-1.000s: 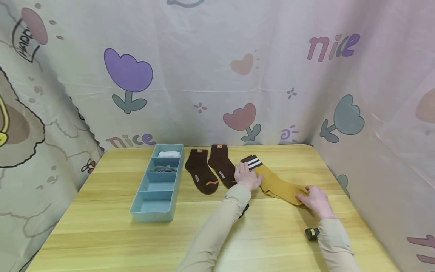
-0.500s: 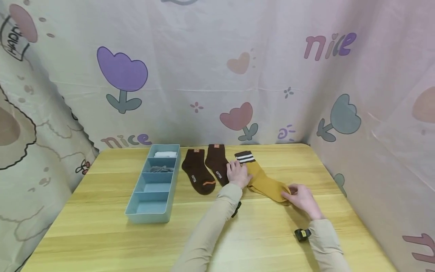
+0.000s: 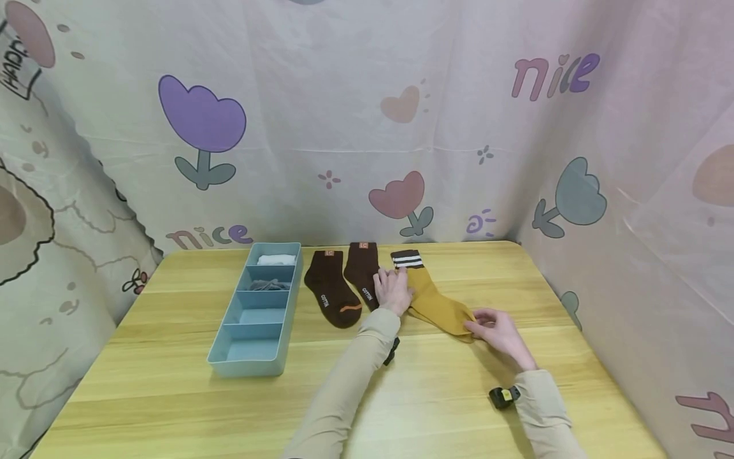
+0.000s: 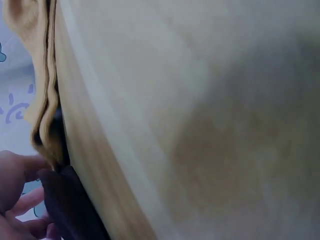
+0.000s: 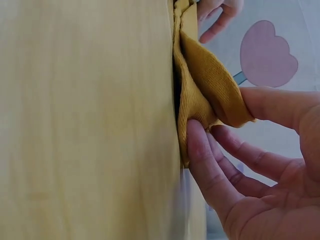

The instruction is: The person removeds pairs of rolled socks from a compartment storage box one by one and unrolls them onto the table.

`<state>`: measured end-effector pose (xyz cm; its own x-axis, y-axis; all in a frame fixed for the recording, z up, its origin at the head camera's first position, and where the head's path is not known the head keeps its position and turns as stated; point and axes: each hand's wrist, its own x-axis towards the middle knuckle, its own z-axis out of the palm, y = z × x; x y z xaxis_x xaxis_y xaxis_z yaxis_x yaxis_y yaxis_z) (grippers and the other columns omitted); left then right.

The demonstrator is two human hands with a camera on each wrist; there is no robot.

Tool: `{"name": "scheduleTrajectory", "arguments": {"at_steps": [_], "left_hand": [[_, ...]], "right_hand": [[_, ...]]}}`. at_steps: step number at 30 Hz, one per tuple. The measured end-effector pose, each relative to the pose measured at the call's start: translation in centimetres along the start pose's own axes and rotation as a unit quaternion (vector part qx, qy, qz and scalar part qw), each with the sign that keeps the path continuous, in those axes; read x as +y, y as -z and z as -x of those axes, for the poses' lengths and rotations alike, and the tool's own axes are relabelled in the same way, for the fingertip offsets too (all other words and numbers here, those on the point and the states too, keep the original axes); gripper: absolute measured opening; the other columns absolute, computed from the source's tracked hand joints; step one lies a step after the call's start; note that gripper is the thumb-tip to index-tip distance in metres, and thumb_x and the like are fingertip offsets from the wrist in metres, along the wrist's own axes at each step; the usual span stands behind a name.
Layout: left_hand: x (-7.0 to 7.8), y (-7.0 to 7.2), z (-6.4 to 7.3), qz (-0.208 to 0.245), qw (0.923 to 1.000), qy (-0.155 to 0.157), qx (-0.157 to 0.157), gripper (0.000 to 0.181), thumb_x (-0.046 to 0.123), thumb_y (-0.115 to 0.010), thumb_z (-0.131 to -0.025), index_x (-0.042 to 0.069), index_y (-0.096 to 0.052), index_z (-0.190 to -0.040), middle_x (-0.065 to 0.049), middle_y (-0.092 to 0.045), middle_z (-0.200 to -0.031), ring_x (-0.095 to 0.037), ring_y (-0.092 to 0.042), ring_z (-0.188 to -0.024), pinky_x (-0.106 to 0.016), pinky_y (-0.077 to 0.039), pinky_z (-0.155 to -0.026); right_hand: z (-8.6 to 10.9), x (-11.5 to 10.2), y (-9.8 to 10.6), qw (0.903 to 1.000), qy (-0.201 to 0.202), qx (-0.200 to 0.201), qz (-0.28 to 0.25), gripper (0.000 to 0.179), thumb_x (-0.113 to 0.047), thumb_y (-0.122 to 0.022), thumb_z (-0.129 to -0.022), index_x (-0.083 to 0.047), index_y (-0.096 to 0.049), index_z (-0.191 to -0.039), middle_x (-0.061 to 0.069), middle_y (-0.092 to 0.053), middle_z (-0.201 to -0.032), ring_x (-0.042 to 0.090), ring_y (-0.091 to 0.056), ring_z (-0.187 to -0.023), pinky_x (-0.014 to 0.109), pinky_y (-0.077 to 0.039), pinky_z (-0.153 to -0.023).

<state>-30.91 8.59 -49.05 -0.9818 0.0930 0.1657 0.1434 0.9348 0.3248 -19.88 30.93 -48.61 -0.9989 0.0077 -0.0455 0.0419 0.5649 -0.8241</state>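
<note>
A mustard-yellow sock (image 3: 436,303) with a dark cuff and white stripes lies slanted on the table; its edges show layered in the left wrist view. My right hand (image 3: 497,331) pinches its toe end; in the right wrist view the upper yellow layer is raised between the fingers (image 5: 272,107). Near the cuff, my left hand (image 3: 392,290) rests on the sock's left edge with loosely bent fingers. That hand also overlaps a dark brown sock (image 3: 361,271), hiding its toe. A matching brown sock (image 3: 332,290) lies flat to the left.
A blue four-compartment box (image 3: 246,368) stands left of the socks. Its back compartments hold a folded white cloth item (image 3: 276,260) and a grey one (image 3: 269,285). A patterned curtain (image 3: 309,191) hangs behind the wooden table (image 3: 172,408).
Both hands have moved left with the yellow sock, whose cuff now stands straighter. The right fingers have raised its toe end a little. The brown socks and box look unmoved on the table.
</note>
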Motion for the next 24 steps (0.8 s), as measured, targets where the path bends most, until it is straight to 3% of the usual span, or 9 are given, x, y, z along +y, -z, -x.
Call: {"name": "scheduleTrajectory", "arguments": {"at_steps": [6, 12, 16, 19, 21, 24], "left_hand": [[-0.5, -0.1, -0.1, 0.067, 0.9975, -0.014, 0.014, 0.044, 0.022, -0.074, -0.089, 0.019, -0.064, -0.132, -0.007, -0.072, -0.12, -0.032, -0.056, -0.116, -0.044, -0.037, -0.098], [-1.4, 0.1, -0.2, 0.178, 0.9834, -0.034, -0.002, 0.047, 0.003, -0.069, -0.086, 0.013, -0.066, -0.131, -0.008, -0.071, -0.116, -0.029, -0.064, -0.109, -0.045, -0.039, -0.096], [-2.0, 0.3, -0.5, 0.243, 0.9687, -0.048, -0.02, 0.049, -0.004, -0.066, -0.083, 0.008, -0.066, -0.131, -0.012, -0.07, -0.108, -0.025, -0.065, -0.097, -0.041, -0.045, -0.093], [-2.3, 0.3, -0.7, 0.292, 0.9538, -0.064, -0.032, 0.05, -0.008, -0.062, -0.083, 0.003, -0.065, -0.131, -0.016, -0.07, -0.106, -0.023, -0.064, -0.086, -0.031, -0.05, -0.081], [-2.5, 0.3, -0.9, 0.317, 0.9446, -0.071, -0.044, 0.05, -0.01, -0.059, -0.084, 0.001, -0.063, -0.133, -0.018, -0.071, -0.107, -0.019, -0.061, -0.078, -0.025, -0.048, -0.069], [-2.8, 0.3, -1.1, 0.352, 0.9304, -0.075, -0.069, 0.052, -0.01, -0.056, -0.086, 0.0, -0.06, -0.136, -0.02, -0.069, -0.117, -0.013, -0.055, -0.073, -0.019, -0.041, -0.062]], "right_hand": [[-0.1, -0.4, -0.6, 0.9974, -0.007, -0.022, -0.068, 0.045, -0.011, -0.068, -0.094, 0.018, -0.055, -0.126, 0.027, -0.07, -0.107, 0.009, -0.069, -0.079, 0.021, -0.059, -0.073], [-0.4, -0.5, -0.9, 0.9855, -0.047, -0.035, -0.159, 0.047, -0.009, -0.066, -0.095, 0.018, -0.05, -0.13, 0.007, -0.068, -0.101, 0.006, -0.068, -0.083, 0.021, -0.06, -0.079], [-0.5, -0.5, -1.0, 0.9792, -0.058, -0.038, -0.191, 0.048, -0.007, -0.065, -0.095, 0.019, -0.046, -0.131, 0.001, -0.065, -0.097, 0.006, -0.067, -0.084, 0.021, -0.059, -0.08], [-0.5, -0.4, -1.1, 0.9755, -0.062, -0.041, -0.207, 0.048, -0.006, -0.064, -0.095, 0.019, -0.045, -0.131, -0.001, -0.063, -0.097, 0.007, -0.067, -0.084, 0.021, -0.059, -0.08], [-0.5, -0.4, -1.2, 0.9736, -0.062, -0.046, -0.215, 0.048, -0.006, -0.064, -0.095, 0.019, -0.045, -0.131, -0.001, -0.064, -0.097, 0.007, -0.067, -0.085, 0.022, -0.06, -0.081], [-0.6, -0.4, -1.3, 0.9714, -0.06, -0.053, -0.224, 0.047, -0.005, -0.064, -0.095, 0.019, -0.045, -0.131, -0.001, -0.064, -0.097, 0.007, -0.067, -0.085, 0.022, -0.06, -0.081]]}}
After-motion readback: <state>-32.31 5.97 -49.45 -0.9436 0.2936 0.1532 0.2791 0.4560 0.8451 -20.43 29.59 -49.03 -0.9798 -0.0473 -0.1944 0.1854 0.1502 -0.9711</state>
